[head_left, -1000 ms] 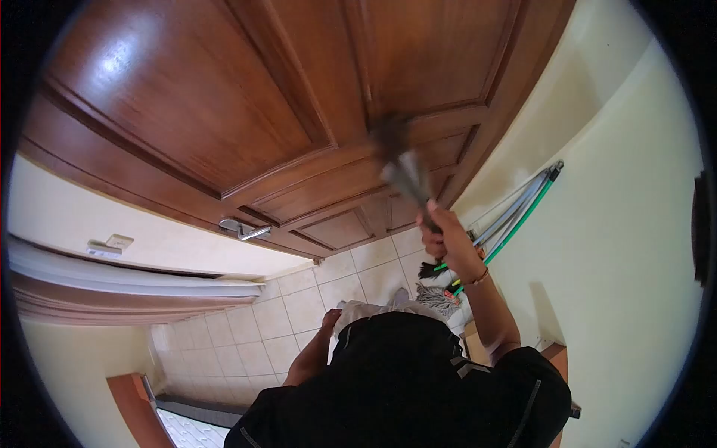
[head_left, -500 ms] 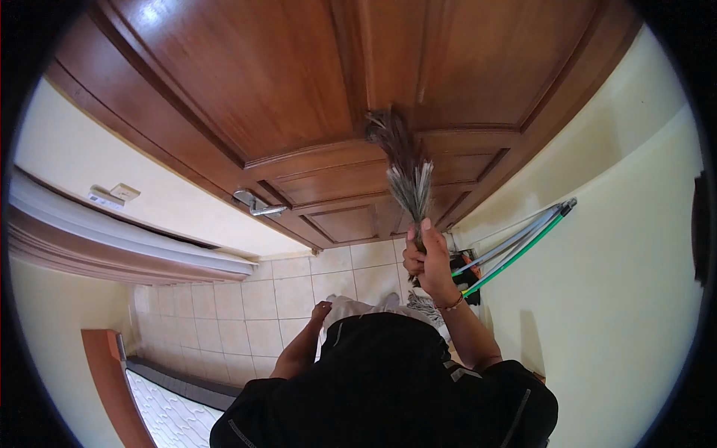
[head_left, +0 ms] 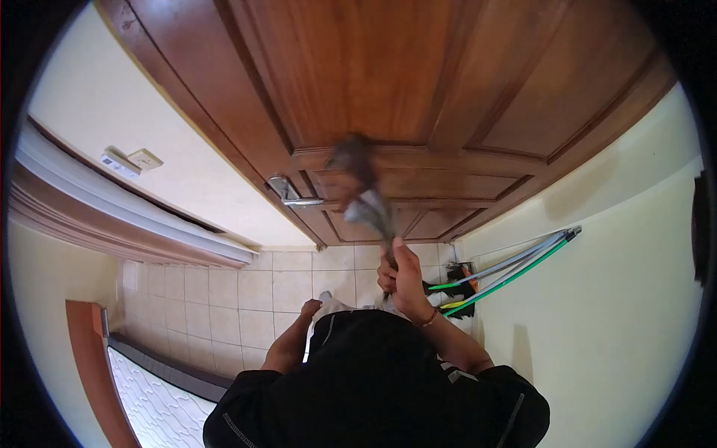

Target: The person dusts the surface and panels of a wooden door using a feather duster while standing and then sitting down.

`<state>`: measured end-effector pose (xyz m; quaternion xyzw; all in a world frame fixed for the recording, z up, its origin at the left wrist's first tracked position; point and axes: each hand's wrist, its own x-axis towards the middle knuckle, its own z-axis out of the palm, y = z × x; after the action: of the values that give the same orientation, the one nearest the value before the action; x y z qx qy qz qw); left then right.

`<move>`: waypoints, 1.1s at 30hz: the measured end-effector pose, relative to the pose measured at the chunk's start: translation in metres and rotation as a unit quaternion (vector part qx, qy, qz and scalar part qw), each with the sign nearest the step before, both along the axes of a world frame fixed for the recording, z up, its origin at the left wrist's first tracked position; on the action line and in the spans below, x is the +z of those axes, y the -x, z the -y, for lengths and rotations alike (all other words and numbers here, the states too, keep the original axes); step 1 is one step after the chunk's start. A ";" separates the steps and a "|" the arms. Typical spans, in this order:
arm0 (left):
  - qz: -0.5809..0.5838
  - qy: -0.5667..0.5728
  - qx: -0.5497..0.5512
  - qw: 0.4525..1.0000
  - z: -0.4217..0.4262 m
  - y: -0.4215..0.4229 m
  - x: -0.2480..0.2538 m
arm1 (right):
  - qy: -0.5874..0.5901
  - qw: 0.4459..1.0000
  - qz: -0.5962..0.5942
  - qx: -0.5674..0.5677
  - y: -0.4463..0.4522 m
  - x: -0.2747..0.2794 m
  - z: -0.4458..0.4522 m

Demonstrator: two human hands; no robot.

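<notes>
Duster [head_left: 355,160] lay far and left of our grip, before the door [head_left: 347,67].
At left, our left hand [head_left: 311,308] hung by our trousers [head_left: 335,307]; we could not tell if its fingers were closed. Farther right, the blurred duster head pointed at the panels, contact unclear, its long axis slanting from far left to near right. Our right hand [head_left: 407,282], the nearer, was clamped round the stem, left of the green pole [head_left: 519,278].
</notes>
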<state>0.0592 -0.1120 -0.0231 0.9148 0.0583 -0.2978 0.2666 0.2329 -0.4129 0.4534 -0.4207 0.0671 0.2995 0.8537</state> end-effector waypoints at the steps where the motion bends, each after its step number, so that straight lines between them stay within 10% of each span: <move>1: 0.030 -0.011 -0.003 0.999 -0.006 0.002 0.000 | -0.025 0.999 -0.003 -0.048 0.005 0.001 -0.013; 3: 0.017 0.026 0.077 0.997 -0.016 0.008 0.000 | -0.075 0.987 -0.005 -0.142 0.011 0.003 -0.036; 5: -0.026 0.070 0.176 0.982 -0.023 0.011 -0.002 | -0.026 0.999 -0.021 -0.006 0.012 0.006 -0.051; 23: -0.107 0.163 0.351 0.916 -0.073 0.036 0.004 | 0.028 0.999 -0.040 0.002 0.039 -0.024 -0.141; 33: -0.074 0.155 0.241 0.955 -0.126 0.050 -0.009 | 0.052 0.997 -0.042 -0.047 0.044 -0.041 -0.163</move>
<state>0.0090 0.0137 -0.0324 0.7964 0.2502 -0.2970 0.4637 0.1888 -0.2502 0.4121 -0.4478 0.1381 0.2731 0.8402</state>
